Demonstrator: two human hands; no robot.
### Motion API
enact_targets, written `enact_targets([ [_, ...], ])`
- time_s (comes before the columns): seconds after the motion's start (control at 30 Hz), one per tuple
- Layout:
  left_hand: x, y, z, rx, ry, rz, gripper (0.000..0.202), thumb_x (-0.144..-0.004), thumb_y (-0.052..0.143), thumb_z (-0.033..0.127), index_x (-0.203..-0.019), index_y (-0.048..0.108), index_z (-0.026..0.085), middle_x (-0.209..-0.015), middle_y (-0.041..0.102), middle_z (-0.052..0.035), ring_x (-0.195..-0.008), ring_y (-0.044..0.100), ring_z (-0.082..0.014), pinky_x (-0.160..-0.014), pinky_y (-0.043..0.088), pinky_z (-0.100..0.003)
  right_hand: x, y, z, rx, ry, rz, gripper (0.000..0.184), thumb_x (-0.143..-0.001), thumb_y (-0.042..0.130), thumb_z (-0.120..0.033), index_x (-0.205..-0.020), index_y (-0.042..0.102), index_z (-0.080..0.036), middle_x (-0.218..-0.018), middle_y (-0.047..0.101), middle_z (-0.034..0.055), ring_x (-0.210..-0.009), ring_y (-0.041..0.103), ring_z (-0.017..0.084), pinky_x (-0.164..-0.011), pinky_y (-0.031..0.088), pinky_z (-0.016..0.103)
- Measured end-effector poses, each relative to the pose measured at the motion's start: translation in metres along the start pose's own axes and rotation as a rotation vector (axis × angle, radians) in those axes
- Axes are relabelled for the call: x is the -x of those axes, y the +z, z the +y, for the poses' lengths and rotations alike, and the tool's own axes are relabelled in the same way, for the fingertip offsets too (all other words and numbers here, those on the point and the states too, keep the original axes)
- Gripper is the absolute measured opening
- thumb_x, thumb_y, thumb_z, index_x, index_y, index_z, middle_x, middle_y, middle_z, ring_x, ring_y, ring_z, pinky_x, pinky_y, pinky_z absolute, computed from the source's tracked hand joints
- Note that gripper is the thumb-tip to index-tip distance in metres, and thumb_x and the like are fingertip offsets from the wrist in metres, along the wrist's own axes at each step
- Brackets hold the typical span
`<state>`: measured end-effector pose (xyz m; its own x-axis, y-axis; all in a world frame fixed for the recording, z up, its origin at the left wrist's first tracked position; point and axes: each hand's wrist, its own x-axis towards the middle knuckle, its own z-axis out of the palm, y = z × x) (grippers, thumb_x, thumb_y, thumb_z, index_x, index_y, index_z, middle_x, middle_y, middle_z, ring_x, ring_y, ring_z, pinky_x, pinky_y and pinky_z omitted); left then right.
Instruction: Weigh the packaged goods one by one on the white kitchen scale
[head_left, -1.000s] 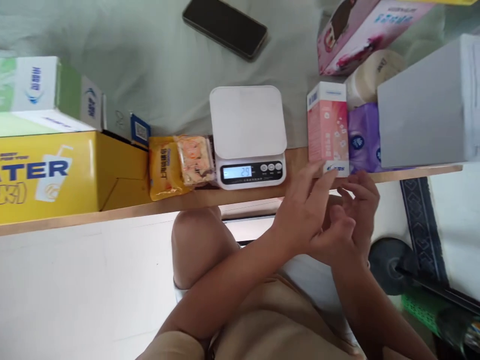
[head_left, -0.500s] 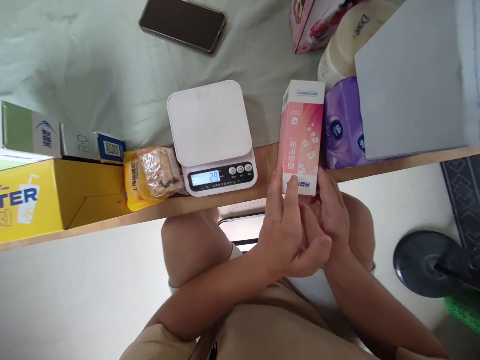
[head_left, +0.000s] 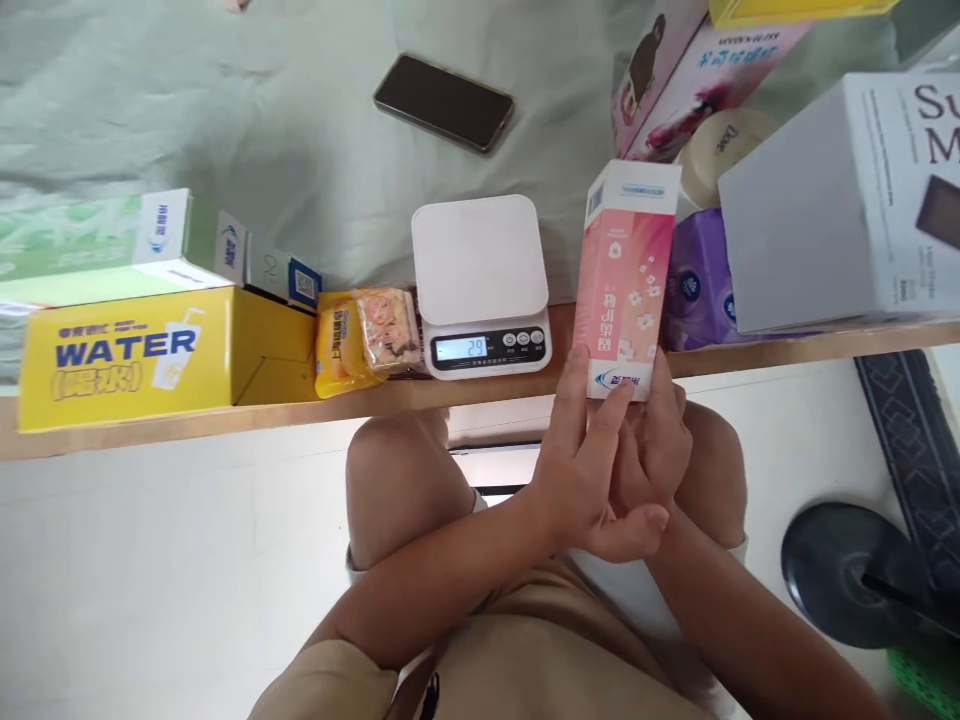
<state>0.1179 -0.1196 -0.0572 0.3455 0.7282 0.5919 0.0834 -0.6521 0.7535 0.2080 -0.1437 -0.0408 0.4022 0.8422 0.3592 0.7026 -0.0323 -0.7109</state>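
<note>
My left hand [head_left: 577, 475] and my right hand [head_left: 661, 440] hold the near end of a pink and white toothpaste box [head_left: 626, 275] between them. The left fingers lie along its left side and over the near end of its upper face. On the right side, my right fingers press against it, partly hidden behind my left hand. Left of the box stands a white kitchen scale [head_left: 480, 262] with a bare platform; its lit display reads 29. A purple tissue pack [head_left: 694, 290] lies just right of the box.
On the left are a yellow WATER box [head_left: 127, 355], green boxes [head_left: 82, 240] and a yellow packet with a wrapped block [head_left: 386, 330]. A phone [head_left: 442, 102] lies behind the scale. A Dove tub [head_left: 716, 155], pink box [head_left: 667, 85] and grey-white box [head_left: 795, 210] stand right.
The view has shifted left and widened, showing more of the boxes on both sides. The toothpaste box appears larger against the scale, raised closer to my head. Both hands keep hold of it.
</note>
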Motion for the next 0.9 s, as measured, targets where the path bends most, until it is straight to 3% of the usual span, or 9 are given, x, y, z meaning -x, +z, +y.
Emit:
enact_targets([
  [0.1, -0.011, -0.022, 0.003, -0.047, 0.003, 0.073, 0.096, -0.091, 0.034, 0.074, -0.162, 0.02, 0.011, -0.173, 0.004, -0.0209, -0.163, 0.011, -0.0436, -0.127, 0.04, -0.063, -0.017, 0.009, -0.021, 0.008, -0.15, 0.032, 0.064, -0.095, 0.044, -0.032, -0.158, 0.033, -0.032, -0.117, 0.072, 0.0041, -0.088, 0.064, 0.016, -0.088, 0.056, 0.04],
  [0.2, -0.025, -0.05, 0.001, 0.001, -0.028, 0.099, 0.081, -0.096, 0.031, 0.062, -0.159, 0.026, 0.01, -0.171, 0.016, -0.0203, -0.165, 0.006, -0.0401, -0.128, 0.039, -0.061, -0.042, 0.02, -0.043, 0.005, -0.273, -0.012, 0.059, -0.096, 0.045, -0.032, -0.155, 0.04, -0.032, -0.115, 0.073, 0.0024, -0.091, 0.064, 0.015, -0.089, 0.056, 0.038],
  [0.37, -0.04, -0.082, -0.009, 0.058, -0.171, 0.042, 0.074, -0.098, 0.02, 0.066, -0.156, 0.029, 0.02, -0.162, 0.036, -0.015, -0.165, 0.012, -0.0324, -0.131, 0.036, -0.055, -0.065, 0.037, -0.057, 0.022, -0.313, -0.105, 0.05, -0.102, 0.033, -0.031, -0.148, 0.05, -0.024, -0.096, 0.074, 0.0031, -0.085, 0.062, 0.015, -0.087, 0.053, 0.037],
  [0.53, -0.037, -0.085, -0.013, 0.022, -0.216, 0.057, 0.079, -0.098, 0.014, 0.07, -0.158, 0.027, 0.019, -0.169, 0.026, -0.0144, -0.166, 0.009, -0.0311, -0.132, 0.034, -0.05, -0.059, 0.049, -0.053, 0.005, -0.269, -0.133, 0.052, -0.102, 0.032, -0.034, -0.15, 0.049, -0.023, -0.101, 0.075, 0.0037, -0.091, 0.061, 0.015, -0.091, 0.051, 0.037],
  [0.63, -0.033, -0.083, -0.017, -0.018, -0.244, 0.07, 0.079, -0.098, 0.013, 0.069, -0.159, 0.026, 0.02, -0.17, 0.023, -0.0138, -0.165, 0.012, -0.031, -0.133, 0.031, -0.053, -0.057, 0.052, -0.046, 0.026, -0.227, -0.109, 0.052, -0.102, 0.032, -0.037, -0.147, 0.053, -0.022, -0.112, 0.075, 0.005, -0.094, 0.06, 0.017, -0.088, 0.049, 0.037],
  [0.7, -0.033, -0.085, -0.021, -0.015, -0.218, 0.15, 0.08, -0.097, 0.017, 0.071, -0.16, 0.027, 0.022, -0.172, 0.02, -0.0108, -0.165, 0.013, -0.0311, -0.136, 0.022, -0.055, -0.057, 0.051, -0.037, 0.0, -0.238, -0.07, 0.053, -0.102, 0.031, -0.039, -0.146, 0.056, -0.024, -0.113, 0.075, 0.0052, -0.097, 0.061, 0.018, -0.089, 0.048, 0.038],
  [0.8, -0.041, -0.097, -0.031, -0.017, -0.129, 0.326, 0.081, -0.092, 0.019, 0.078, -0.158, 0.032, 0.032, -0.173, 0.02, 0.002, -0.166, 0.01, -0.0299, -0.139, 0.01, -0.053, -0.062, 0.047, -0.017, -0.088, -0.279, 0.015, 0.06, -0.1, 0.025, -0.045, -0.144, 0.058, -0.021, -0.115, 0.074, 0.0085, -0.097, 0.062, 0.02, -0.088, 0.05, 0.04],
  [0.9, -0.048, -0.114, -0.041, -0.109, -0.051, 0.426, 0.078, -0.094, 0.01, 0.076, -0.154, 0.038, 0.035, -0.168, 0.03, 0.0081, -0.165, 0.015, -0.0292, -0.139, 0.011, -0.049, -0.068, 0.043, 0.002, -0.141, -0.266, 0.104, 0.067, -0.1, 0.019, -0.047, -0.143, 0.059, -0.016, -0.129, 0.07, 0.0127, -0.097, 0.06, 0.022, -0.086, 0.05, 0.043],
])
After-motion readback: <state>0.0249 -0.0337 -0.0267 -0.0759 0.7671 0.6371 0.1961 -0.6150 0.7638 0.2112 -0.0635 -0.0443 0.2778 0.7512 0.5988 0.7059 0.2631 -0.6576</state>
